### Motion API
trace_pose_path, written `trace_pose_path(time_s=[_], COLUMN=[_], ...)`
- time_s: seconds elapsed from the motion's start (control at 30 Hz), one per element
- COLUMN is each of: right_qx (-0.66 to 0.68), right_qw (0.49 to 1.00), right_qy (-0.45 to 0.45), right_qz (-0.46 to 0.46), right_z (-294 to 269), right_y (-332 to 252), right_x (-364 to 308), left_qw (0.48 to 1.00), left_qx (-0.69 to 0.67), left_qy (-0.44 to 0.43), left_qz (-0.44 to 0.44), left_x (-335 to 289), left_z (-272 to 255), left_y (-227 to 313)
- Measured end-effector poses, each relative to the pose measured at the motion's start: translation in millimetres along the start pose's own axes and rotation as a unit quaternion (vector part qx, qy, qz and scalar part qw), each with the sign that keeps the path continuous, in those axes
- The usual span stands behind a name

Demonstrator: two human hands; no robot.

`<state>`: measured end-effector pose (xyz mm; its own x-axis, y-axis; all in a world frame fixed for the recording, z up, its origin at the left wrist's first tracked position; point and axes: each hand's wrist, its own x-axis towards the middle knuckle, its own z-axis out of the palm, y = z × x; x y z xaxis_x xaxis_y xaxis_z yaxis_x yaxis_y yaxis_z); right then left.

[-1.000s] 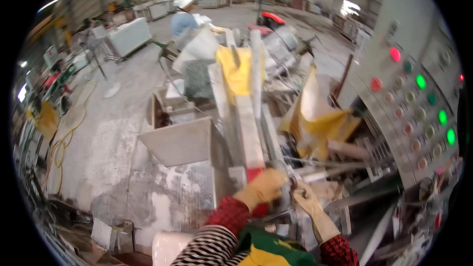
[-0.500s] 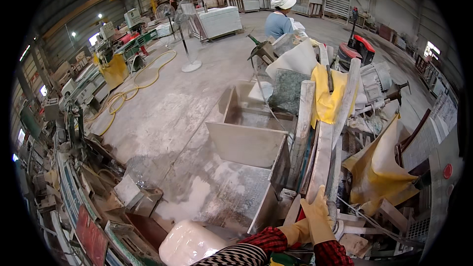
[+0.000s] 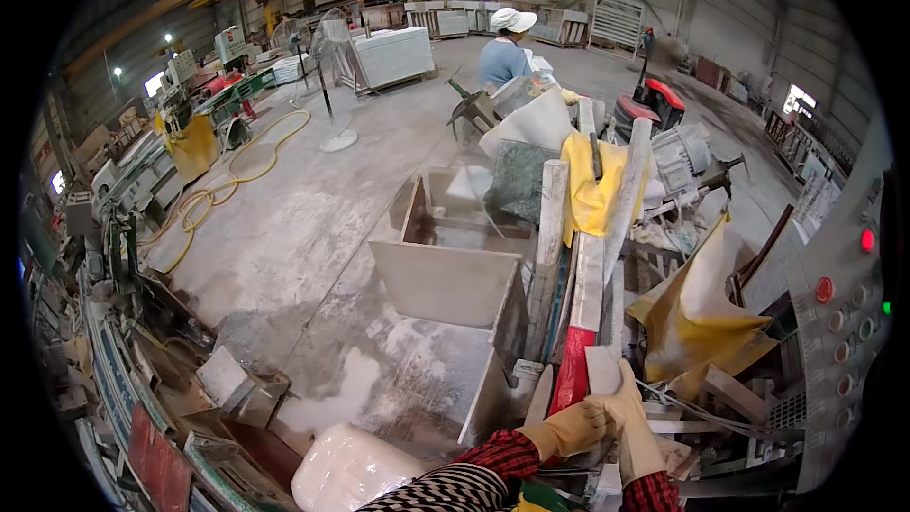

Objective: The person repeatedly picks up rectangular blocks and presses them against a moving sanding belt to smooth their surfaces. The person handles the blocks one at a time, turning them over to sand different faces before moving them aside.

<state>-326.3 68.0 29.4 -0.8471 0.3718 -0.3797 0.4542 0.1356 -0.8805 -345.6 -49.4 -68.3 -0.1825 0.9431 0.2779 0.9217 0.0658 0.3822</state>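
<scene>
The right hand point(image 3: 633, 422) shifted rightward, half-closed on a pale block point(image 3: 601, 372).

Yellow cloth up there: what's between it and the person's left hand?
In the head view, a pale bar comes first below the yellow cloth, then a red strip just ahead of the left hand.

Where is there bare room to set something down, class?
Bare floor lies between the round fan base and the grey panel. It is crowded around the left hand and the right hand: a red strip, a pale block and, to the right, a yellow sheet.
</scene>
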Motion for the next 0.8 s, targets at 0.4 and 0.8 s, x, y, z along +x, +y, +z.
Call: trace_pose_path(time_s=[0.4,0.8], right_qx=[0.361,0.341], right_qw=[0.890,0.891], right_qy=[0.276,0.292], right_qz=[0.035,-0.069], right_z=[-67.7,-80.1], right_y=[175.7,218.5], right_x=[-176.3,-308.2], left_qw=[0.741,0.559], left_qx=[-0.596,-0.737], left_qy=[0.072,-0.275], left_qz=[-0.301,-0.263], left_x=[43.3,25.4], left_z=[44.3,81.9], left_y=[101.0,191.4])
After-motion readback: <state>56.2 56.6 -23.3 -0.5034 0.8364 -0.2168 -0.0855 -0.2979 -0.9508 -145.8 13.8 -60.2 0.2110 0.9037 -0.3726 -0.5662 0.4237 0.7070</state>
